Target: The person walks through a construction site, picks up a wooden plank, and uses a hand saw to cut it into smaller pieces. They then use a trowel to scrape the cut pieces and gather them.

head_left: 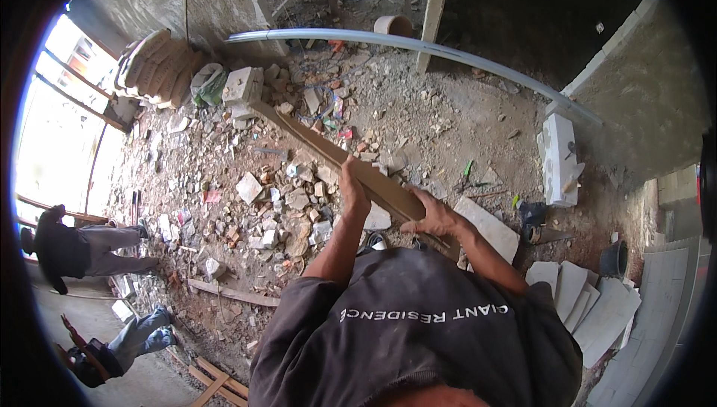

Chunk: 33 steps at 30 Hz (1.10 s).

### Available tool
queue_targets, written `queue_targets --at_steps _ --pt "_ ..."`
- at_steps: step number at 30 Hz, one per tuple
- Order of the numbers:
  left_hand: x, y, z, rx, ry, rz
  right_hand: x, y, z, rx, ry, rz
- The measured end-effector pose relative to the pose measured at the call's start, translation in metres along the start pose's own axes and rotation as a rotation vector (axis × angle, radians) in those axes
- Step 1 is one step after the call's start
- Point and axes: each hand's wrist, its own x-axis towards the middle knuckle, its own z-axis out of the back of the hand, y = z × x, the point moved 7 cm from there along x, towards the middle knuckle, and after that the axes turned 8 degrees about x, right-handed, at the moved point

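A long brown wooden board (321, 145) runs slantwise in front of my body, from near my right hand toward the upper left. My left hand (354, 190) is closed round its near edge, about midway along the near half. My right hand (435, 215) grips the board close to its near end, thumb on the upper face. The far end reaches the pale block (243, 86); I cannot tell whether it touches it.
Broken rubble (291, 205) covers the ground. Stacked sacks (155, 67) stand at upper left. A long pale pipe (328, 33) crosses the back. White slabs (575, 295) and a dark bucket (614, 258) lie right. Two people, one in a dark top (63, 246), are at left.
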Motion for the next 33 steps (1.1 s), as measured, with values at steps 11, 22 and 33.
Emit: queue_targets --at_steps 11,22,33 --pt "0.032 -0.05 -0.012 0.027 -0.007 -0.059 0.055 0.031 0.007 0.01 -0.059 0.065" --pt "0.142 -0.026 -0.057 0.065 -0.069 -0.122 0.153 0.012 0.09 0.05 0.057 0.063" --pt "0.218 -0.018 -0.218 0.156 -0.206 -0.195 0.216 -0.019 0.277 0.042 0.015 0.107"
